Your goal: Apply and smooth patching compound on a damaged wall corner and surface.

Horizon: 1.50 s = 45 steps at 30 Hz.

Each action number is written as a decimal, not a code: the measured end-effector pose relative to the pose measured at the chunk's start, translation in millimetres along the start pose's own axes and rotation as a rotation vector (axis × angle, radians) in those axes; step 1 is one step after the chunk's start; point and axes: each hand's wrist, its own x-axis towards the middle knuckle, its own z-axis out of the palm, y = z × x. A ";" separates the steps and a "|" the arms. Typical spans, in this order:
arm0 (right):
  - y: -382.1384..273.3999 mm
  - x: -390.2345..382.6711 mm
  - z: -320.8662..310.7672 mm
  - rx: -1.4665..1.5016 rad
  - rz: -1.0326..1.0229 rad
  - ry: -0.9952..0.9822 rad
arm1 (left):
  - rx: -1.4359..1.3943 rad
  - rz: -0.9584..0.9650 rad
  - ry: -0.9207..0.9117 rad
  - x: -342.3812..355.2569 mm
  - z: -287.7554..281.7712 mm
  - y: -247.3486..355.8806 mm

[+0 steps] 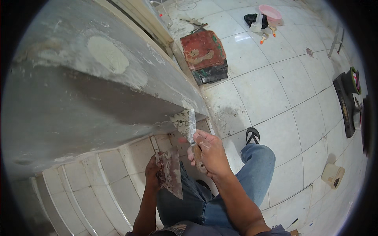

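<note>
My right hand (212, 153) is closed round the wooden handle of a putty knife (192, 128). Its pale, smeared blade is up against the lower corner of the grey wall (130, 100), where rough whitish putty (181, 121) shows. Lower and to the left, my left hand (152, 173) grips a flat metal plate (174, 175) by its edge. Brownish-grey putty is smeared across that plate, and its handle, if it has one, is hidden. Higher on the wall is a smooth pale oval patch (107, 54).
Tiled steps (114, 161) lie below the wall at left. On the white tiled floor (275, 86) stand a stained red board (202, 49), a pink basin (270, 13) beside a black bag (252, 19), brushes (264, 37), a black stove (344, 104) and a cream tub (332, 176).
</note>
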 end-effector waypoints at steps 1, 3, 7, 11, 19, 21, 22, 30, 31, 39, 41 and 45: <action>-3.3 -4.9 1.8 0.000 -0.021 0.001 | 0.004 0.009 -0.019 5.0 -7.0 -4.2; -8.6 -16.7 0.5 0.112 -0.131 -0.048 | 0.037 0.028 -0.042 11.4 -18.2 -7.7; -4.1 -24.7 -17.3 0.076 -0.309 0.099 | -0.053 -0.015 -0.076 20.6 -35.3 -7.8; 32.8 -4.6 -29.9 0.054 -0.371 0.207 | 0.006 -0.028 -0.181 34.8 -52.0 -13.1; 89.8 25.5 11.0 0.046 -0.386 0.470 | 0.016 0.071 -0.196 32.9 -61.5 -18.7; 105.8 42.0 25.3 0.050 -0.583 0.517 | -0.024 0.120 -0.182 32.3 -62.2 -17.7; 115.5 52.9 32.8 0.140 -0.625 0.517 | -0.019 0.119 -0.189 31.9 -67.0 -18.8; 135.6 106.4 62.8 0.129 -0.788 0.714 | -0.167 -0.018 0.150 23.2 -121.4 -36.0; 135.4 111.1 67.8 0.118 -0.795 0.757 | -0.166 -0.015 0.143 25.9 -135.0 -38.9; 133.7 131.3 88.9 0.044 -0.841 0.863 | -0.473 -0.040 0.189 15.4 -101.1 -19.3; 128.4 131.2 94.8 0.019 -0.864 0.895 | -0.513 -0.026 0.116 19.0 -113.4 -23.8; 124.6 138.6 90.0 -0.090 -0.761 0.910 | -0.528 -0.014 -0.023 22.8 -120.0 -32.8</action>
